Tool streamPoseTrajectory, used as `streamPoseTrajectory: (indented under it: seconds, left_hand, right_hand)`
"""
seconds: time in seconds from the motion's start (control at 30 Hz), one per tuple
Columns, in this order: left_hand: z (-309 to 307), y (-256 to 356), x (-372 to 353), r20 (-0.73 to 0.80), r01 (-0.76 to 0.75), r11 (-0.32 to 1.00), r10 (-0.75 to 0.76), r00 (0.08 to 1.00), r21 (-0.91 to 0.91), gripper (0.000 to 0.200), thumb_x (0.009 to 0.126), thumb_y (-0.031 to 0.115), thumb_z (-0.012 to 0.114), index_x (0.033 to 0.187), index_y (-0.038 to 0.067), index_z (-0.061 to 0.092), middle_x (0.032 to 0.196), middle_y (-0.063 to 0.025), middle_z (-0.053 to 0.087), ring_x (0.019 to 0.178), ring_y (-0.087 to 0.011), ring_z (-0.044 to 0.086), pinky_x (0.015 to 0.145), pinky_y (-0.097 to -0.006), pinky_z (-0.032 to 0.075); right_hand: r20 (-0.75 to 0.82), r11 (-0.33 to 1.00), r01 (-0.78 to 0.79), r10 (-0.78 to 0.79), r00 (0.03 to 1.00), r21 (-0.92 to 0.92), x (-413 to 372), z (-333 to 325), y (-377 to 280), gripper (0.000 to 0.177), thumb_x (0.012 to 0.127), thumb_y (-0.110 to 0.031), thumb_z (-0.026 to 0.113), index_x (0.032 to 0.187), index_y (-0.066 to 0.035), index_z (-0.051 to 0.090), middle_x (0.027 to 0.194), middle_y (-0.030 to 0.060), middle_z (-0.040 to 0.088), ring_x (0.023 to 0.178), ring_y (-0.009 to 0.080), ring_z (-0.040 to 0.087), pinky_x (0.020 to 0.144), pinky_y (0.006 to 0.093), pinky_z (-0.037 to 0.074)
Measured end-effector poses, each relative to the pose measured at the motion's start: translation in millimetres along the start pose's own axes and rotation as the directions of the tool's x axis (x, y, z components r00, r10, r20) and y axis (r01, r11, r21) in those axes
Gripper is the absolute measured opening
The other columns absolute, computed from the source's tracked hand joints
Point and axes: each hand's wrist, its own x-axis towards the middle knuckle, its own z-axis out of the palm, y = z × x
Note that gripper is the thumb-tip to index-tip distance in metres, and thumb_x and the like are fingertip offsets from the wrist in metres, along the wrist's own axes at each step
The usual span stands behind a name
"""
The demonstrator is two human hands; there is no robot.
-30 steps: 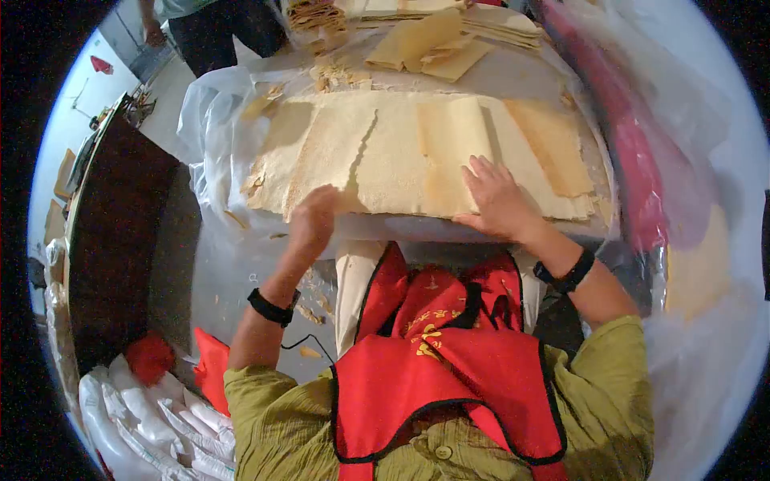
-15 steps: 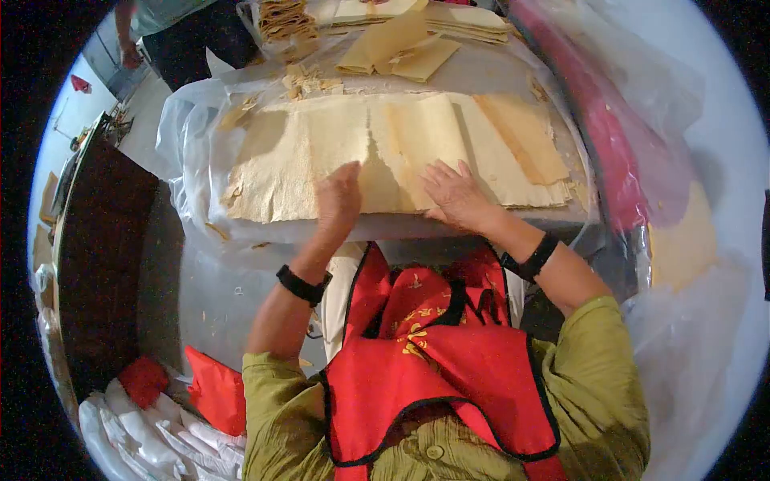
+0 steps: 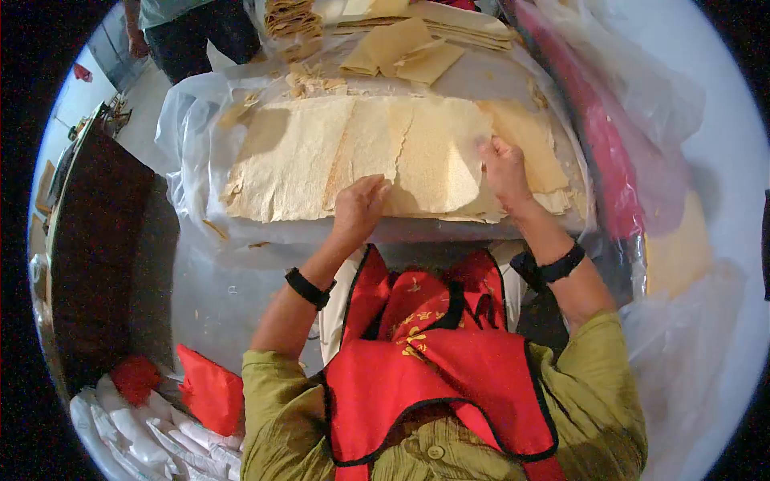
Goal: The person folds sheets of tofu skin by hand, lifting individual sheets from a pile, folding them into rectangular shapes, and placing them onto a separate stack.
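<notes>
Pale yellow, thin wrinkled sheets [image 3: 293, 160] that look like dried tofu skin lie overlapping in a wide layer on the plastic-covered table. My left hand [image 3: 361, 210] is closed, its fingertips at the front of the ragged left edge of the top sheet [image 3: 437, 152]. My right hand [image 3: 507, 172] pinches the right edge of that same sheet, which lifts slightly there. A darker tan strip [image 3: 525, 144] lies on the layer beyond my right hand. The fingertips of my left hand are partly hidden.
Folded tan sheets [image 3: 401, 52] and crumbled scraps [image 3: 313, 82] lie behind the layer. Farther back are a brown stack [image 3: 293, 20] and a pale pile [image 3: 465, 28]. Clear plastic [image 3: 188, 136] hangs over the table's left end. A person [image 3: 204, 36] stands at the far left.
My right hand has gone from lying spread on the sheets to pinching an edge farther right. My left hand has shifted slightly right and nearer me. The top sheet's edges lie farther right.
</notes>
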Motion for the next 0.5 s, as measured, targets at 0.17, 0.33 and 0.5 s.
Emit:
streamPoseTrajectory:
  seconds: [0.17, 0.33, 0.5]
  left_hand:
    - [-10, -4, 2, 0.085, 0.218, 0.862, -0.202, 0.976, -0.458, 0.039, 0.085, 0.031, 0.049, 0.104, -0.002, 0.056, 0.094, -0.0133, 0.062, 0.086, -0.0228, 0.06, 0.075, -0.0309, 0.046]
    - [-43, -22, 7, 0.335, 0.405, 0.063, -0.454, 0.826, -0.912, 0.078, 0.08, 0.065, 0.035, 0.123, 0.0, 0.039, 0.105, -0.0182, 0.055, 0.105, -0.0254, 0.05, 0.089, -0.0378, 0.038]
    - [-46, -51, 9, 0.42, 0.492, -0.006, -0.53, 0.737, -0.871, 0.061, 0.078, 0.054, 0.051, 0.106, 0.0, 0.048, 0.087, -0.0115, 0.055, 0.08, -0.0229, 0.056, 0.074, -0.0371, 0.047]
  right_hand:
    - [0.011, 0.989, 0.136, -0.137, 0.991, 0.056, 12, 55, -40, 0.031, 0.082, -0.025, 0.054, 0.065, 0.001, 0.053, 0.051, 0.0095, 0.049, 0.05, 0.0117, 0.04, 0.048, 0.0334, 0.037]
    - [0.12, 0.965, 0.259, -0.263, 0.957, 0.045, 23, 148, -29, 0.02, 0.083, -0.018, 0.053, 0.074, 0.0, 0.055, 0.061, 0.0027, 0.051, 0.056, 0.0117, 0.046, 0.051, 0.0273, 0.039]
    - [0.386, 0.924, 0.375, -0.374, 0.843, 0.076, 10, 200, -10, 0.014, 0.076, -0.011, 0.053, 0.084, 0.0, 0.058, 0.079, 0.0176, 0.057, 0.071, 0.0298, 0.057, 0.064, 0.036, 0.046]
